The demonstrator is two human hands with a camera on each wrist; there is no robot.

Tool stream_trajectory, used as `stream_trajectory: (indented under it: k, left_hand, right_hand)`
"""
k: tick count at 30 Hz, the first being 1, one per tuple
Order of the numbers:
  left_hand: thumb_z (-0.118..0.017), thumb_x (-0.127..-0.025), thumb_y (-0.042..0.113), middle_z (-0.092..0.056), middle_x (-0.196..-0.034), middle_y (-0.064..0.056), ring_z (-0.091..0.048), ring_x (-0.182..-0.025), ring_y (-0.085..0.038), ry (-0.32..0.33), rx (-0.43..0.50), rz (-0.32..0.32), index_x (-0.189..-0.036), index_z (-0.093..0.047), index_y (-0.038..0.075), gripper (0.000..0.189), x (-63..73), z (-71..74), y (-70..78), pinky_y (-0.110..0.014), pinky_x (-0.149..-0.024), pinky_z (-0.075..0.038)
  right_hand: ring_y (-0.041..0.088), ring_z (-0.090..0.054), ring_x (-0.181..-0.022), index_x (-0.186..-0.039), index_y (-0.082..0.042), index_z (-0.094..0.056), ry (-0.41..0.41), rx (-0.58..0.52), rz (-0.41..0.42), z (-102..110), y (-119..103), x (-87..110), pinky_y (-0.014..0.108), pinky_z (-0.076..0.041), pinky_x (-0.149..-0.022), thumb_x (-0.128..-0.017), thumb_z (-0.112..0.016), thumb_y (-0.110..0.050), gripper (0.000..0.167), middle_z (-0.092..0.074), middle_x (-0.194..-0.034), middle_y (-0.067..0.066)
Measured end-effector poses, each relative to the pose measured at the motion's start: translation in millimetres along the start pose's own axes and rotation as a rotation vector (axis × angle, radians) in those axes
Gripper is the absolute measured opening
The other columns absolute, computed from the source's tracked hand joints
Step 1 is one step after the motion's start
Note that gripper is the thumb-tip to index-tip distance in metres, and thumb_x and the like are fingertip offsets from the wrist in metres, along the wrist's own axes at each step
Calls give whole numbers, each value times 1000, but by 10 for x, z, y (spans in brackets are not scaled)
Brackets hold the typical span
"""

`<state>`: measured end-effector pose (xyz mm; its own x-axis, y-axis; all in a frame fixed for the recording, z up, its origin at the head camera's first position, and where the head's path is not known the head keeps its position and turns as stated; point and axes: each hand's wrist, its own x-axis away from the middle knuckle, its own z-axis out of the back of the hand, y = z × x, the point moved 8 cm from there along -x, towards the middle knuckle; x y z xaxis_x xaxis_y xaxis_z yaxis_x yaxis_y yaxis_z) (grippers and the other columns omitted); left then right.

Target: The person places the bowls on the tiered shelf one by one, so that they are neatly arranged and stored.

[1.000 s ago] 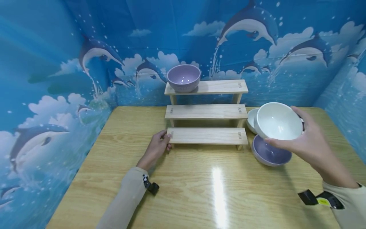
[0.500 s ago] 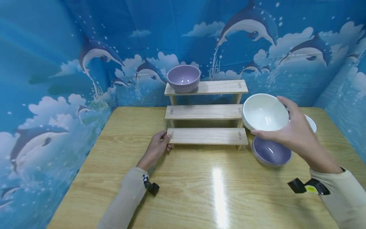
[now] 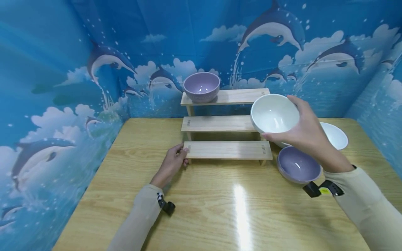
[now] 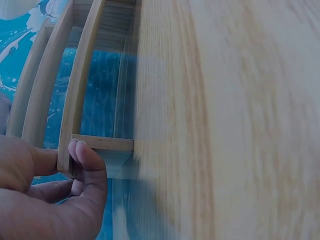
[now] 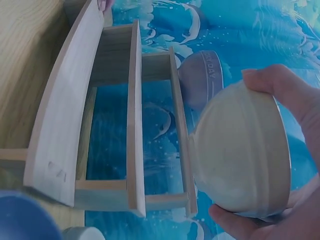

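Observation:
My right hand (image 3: pixel 306 130) grips a white bowl (image 3: pixel 274 113) by its rim, thumb on the near side. The bowl is in the air, tilted toward the camera, in front of the right end of a three-step wooden stand (image 3: pixel 226 150). In the right wrist view, the bowl's outer side (image 5: pixel 240 150) faces the stand. My left hand (image 3: pixel 171 160) holds the left end of the lowest board between thumb and fingers; the left wrist view shows those fingers (image 4: pixel 92 165) curled at the board's end. A purple bowl (image 3: pixel 201 87) sits on the top step's left end.
On the table right of the stand lie a second purple bowl (image 3: pixel 298 165) and a white bowl (image 3: pixel 336 136) partly behind my right arm. Another white edge shows beneath my right hand. A dolphin-print cloth (image 3: pixel 201 38) encloses the table's back and sides.
My right hand has carried the white bowl left and slightly up, from above the bowls on the table to the stand's right end. My left hand has stayed on the lowest board.

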<state>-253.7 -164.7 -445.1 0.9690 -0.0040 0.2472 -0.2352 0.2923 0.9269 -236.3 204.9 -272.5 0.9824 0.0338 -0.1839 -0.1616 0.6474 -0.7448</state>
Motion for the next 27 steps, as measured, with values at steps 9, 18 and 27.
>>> stream_trajectory:
  k: [9,18,27]
  left_hand:
    - [-47,-110,24,-54,-115,-14,-60,-85,-21,-13,5,-9,-154,-40,8,48,9,-1,-4,-31,-71,-59]
    - [-47,-110,25,-54,-113,-14,-59,-83,-21,-12,11,-3,-155,-40,8,49,5,2,-18,-30,-70,-58]
    - [-48,-109,26,-55,-112,-14,-59,-83,-20,-13,12,0,-154,-41,8,48,5,-5,-19,-30,-69,-58]
  right_hand:
    - [48,-44,-127,-163,-15,-18,0,-8,45,-118,-161,-194,68,-50,-89,-67,-96,-39,125,-32,-155,23]
    - [47,-43,-128,-163,-16,-20,-6,-14,50,-198,-240,-416,68,-49,-93,-66,-96,-42,126,-32,-155,22]
    - [43,-43,-129,-162,-15,-21,-18,-46,62,-256,-301,-578,66,-48,-95,-64,-97,-42,127,-33,-155,19]
